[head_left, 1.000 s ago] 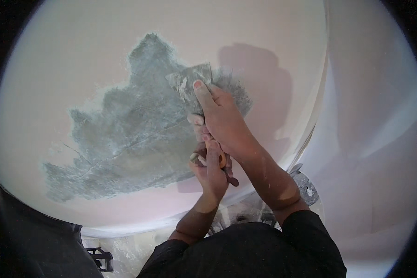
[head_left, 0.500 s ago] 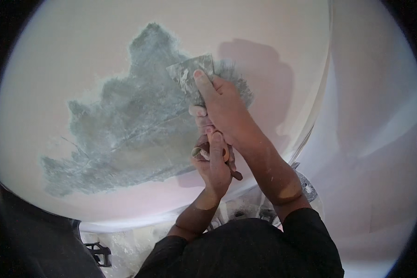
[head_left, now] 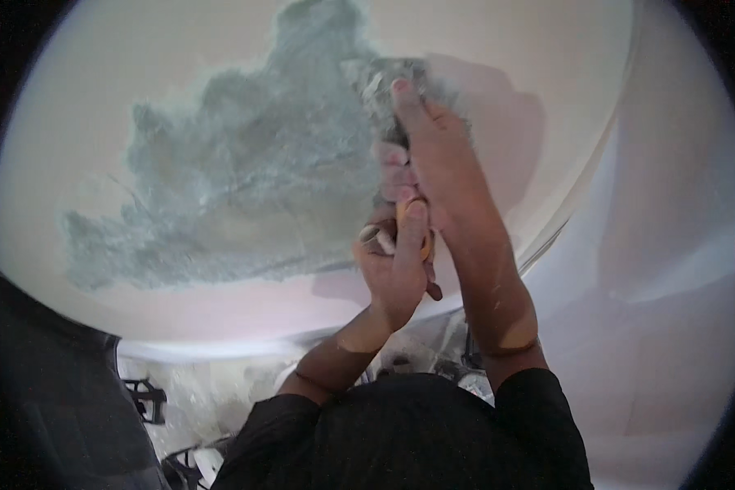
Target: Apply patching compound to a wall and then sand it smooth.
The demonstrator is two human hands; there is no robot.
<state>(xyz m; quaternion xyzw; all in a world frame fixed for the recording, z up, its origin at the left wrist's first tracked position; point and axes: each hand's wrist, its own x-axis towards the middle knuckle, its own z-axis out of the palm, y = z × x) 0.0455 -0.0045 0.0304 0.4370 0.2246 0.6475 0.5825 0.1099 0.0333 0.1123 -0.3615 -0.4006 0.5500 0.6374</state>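
My right hand (head_left: pixel 441 163) grips a scraper (head_left: pixel 369 76) near its plaster-caked blade, thumb lying along the blade, which is against the upper right of a mottled grey patch (head_left: pixel 245 171) on the pale pink wall (head_left: pixel 139 57). Just below, my left hand (head_left: pixel 396 278) is wrapped round the scraper's handle (head_left: pixel 376 238), which shows orange and brown parts between the fingers. A dark shadow falls on the wall to the right of the blade.
The wall's curved-looking edge meets another pale surface (head_left: pixel 645 343) on the right. Along the bottom are a dusty floor (head_left: pixel 196 392), a black plastic object (head_left: pixel 145 398) at lower left, some small items behind my body, and a dark area (head_left: pixel 57 384) at far left.
Both hands and the scraper have moved up and to the right in the picture. The grey patch now sits higher in view, and more floor shows at lower left.
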